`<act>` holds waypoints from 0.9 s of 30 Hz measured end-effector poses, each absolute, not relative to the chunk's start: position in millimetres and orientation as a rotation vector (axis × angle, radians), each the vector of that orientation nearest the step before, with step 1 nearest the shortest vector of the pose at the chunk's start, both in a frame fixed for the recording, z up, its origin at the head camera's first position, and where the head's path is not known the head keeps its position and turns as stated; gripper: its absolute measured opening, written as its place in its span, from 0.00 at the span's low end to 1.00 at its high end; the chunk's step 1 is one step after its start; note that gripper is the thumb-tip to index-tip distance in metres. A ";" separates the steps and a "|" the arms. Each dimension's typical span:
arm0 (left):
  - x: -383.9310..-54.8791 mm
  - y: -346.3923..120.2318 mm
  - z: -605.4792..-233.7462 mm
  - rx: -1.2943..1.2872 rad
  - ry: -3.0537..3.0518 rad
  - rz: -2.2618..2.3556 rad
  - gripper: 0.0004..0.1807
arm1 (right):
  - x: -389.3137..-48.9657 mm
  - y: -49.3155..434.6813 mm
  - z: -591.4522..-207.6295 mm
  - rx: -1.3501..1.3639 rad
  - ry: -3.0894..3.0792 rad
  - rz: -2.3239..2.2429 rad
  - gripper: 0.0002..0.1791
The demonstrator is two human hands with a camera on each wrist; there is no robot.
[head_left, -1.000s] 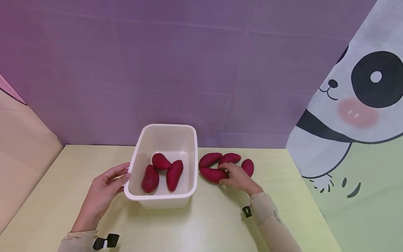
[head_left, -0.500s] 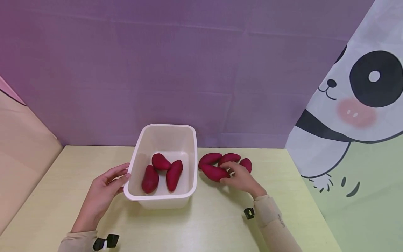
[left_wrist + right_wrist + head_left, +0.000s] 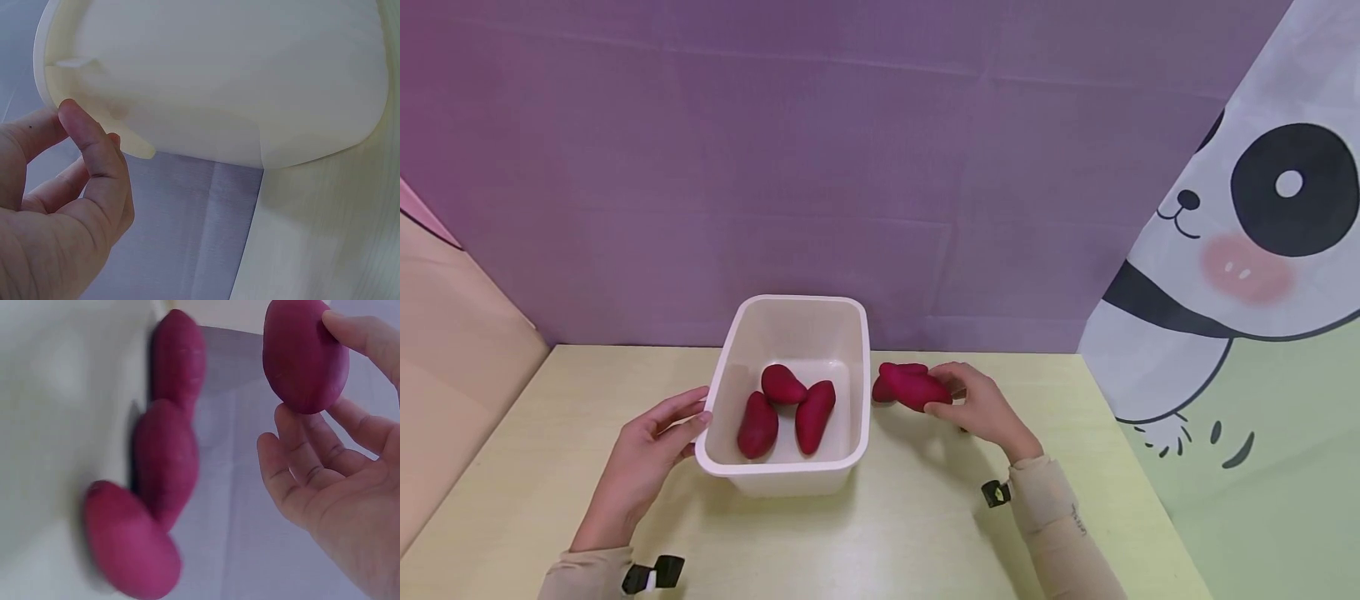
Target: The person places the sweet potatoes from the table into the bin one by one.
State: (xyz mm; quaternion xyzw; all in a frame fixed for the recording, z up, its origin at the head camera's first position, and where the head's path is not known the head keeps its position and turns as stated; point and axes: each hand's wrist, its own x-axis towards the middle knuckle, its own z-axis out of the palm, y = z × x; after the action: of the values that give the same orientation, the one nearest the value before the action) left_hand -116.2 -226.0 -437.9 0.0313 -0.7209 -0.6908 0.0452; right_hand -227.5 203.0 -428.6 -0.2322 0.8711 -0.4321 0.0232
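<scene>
My right hand [image 3: 987,410] pinches a dark red sweet potato [image 3: 912,386] between thumb and fingers, raised over the table to the right of the bin. In the right wrist view the held sweet potato [image 3: 305,356] hangs apart from a row of others, the nearest a plump sweet potato [image 3: 132,540]. From the head, the held one and my hand hide most of that row. My left hand [image 3: 651,450] holds the left rim of the white plastic bin [image 3: 790,469], thumb and fingertips at its edge [image 3: 41,69]. Inside the bin lie three sweet potatoes [image 3: 758,425].
A pale wooden table [image 3: 917,533] carries everything, its back edge against a purple cloth backdrop [image 3: 850,167]. A panda-print sheet [image 3: 1247,283] stands at the right, and a beige panel [image 3: 460,358] at the left.
My right hand has lifted one sweet potato from the group and moved it up and slightly back. The left hand and the bin have stayed in place.
</scene>
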 end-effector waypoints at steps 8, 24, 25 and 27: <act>-116.9 -225.4 -437.1 0.099 -2.199 -2.111 0.26 | -229.4 191.6 -393.6 -0.685 2.710 -1.389 0.25; -117.3 -226.4 -438.7 0.064 -2.193 -2.107 0.26 | -249.1 94.9 -313.7 -0.811 2.793 -1.213 0.23; -117.6 -226.5 -438.4 0.068 -2.200 -2.099 0.26 | -250.7 86.9 -311.2 -0.813 2.793 -1.196 0.22; -118.1 -226.6 -437.8 0.076 -2.203 -2.097 0.27 | -253.5 71.3 -307.9 -0.819 2.792 -1.151 0.22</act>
State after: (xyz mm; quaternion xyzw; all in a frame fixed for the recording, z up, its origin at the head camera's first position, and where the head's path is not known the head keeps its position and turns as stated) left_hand -118.1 -226.6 -437.8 0.0250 -0.7232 -0.6884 0.0496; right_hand -253.5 71.3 -307.9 -0.2616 0.8923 -0.3677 0.0062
